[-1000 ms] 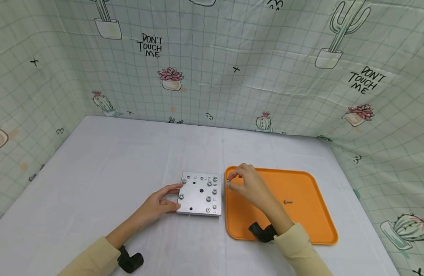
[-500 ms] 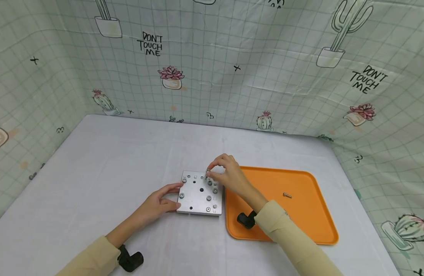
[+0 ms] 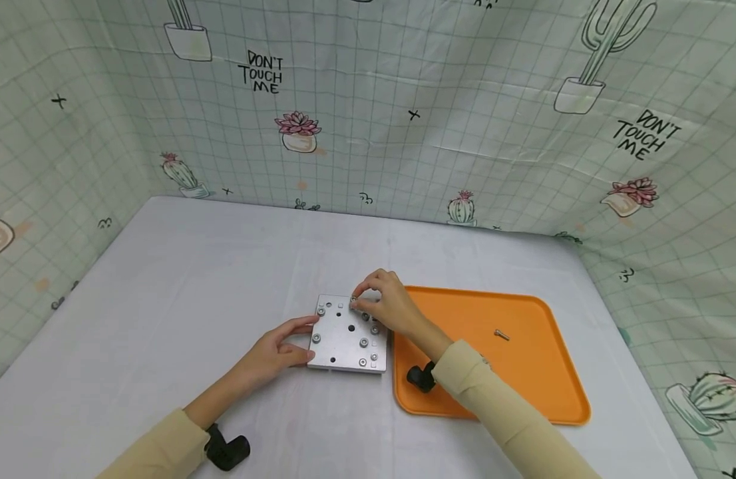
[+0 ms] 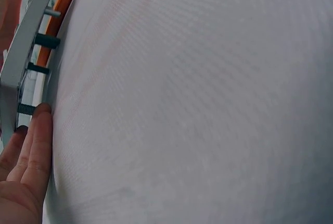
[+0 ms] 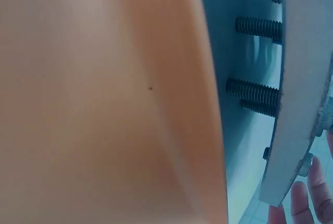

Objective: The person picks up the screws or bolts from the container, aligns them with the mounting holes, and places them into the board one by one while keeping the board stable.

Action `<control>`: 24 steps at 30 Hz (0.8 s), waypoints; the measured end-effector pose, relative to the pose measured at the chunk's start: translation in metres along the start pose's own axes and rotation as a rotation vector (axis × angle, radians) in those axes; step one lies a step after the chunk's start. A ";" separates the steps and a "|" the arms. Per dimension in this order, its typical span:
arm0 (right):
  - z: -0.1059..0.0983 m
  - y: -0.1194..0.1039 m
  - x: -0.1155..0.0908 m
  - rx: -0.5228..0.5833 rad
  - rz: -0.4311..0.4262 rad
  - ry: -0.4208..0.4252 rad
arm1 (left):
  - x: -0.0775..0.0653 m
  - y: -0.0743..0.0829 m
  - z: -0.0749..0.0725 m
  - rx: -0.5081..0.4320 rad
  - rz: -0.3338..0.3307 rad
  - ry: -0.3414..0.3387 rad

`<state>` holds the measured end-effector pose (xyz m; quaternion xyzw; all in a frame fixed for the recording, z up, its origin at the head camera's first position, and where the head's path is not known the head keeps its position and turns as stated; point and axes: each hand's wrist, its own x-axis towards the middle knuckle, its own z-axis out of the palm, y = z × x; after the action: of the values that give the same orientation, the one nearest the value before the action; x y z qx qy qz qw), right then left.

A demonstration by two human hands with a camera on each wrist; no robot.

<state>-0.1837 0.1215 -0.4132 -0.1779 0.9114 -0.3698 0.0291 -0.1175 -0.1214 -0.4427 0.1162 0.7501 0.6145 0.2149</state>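
A silver metal plate stands raised off the table on threaded screw shanks that stick out below it. Several screw heads show on its top, mostly along the right side, among bare holes. My left hand holds the plate's left edge, thumb near the front corner; its fingers reach under beside a shank. Thumb and index of my right hand pinch a small screw at the far edge, right of middle. Fingers of that hand show past the plate in the right wrist view.
An orange tray lies right beside the plate, under my right forearm. One loose screw rests in it. Black wrist cameras hang low from both sleeves. A patterned cloth hangs behind the white table.
My right hand has moved left from the tray's edge to the plate's far edge, carrying the screw. The loose screw in the tray has turned and shifted slightly away. My left hand has stayed.
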 end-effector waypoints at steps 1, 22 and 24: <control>0.001 0.001 0.000 -0.004 0.001 -0.005 | 0.000 0.000 0.000 0.000 0.002 -0.001; 0.002 0.003 0.003 -0.060 0.056 -0.116 | 0.001 -0.001 0.000 0.007 -0.011 0.003; -0.001 0.005 0.002 -0.027 0.055 -0.116 | 0.001 -0.001 0.000 0.002 -0.010 0.002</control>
<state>-0.1872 0.1246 -0.4155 -0.1744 0.9176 -0.3458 0.0899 -0.1179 -0.1209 -0.4439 0.1120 0.7515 0.6128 0.2174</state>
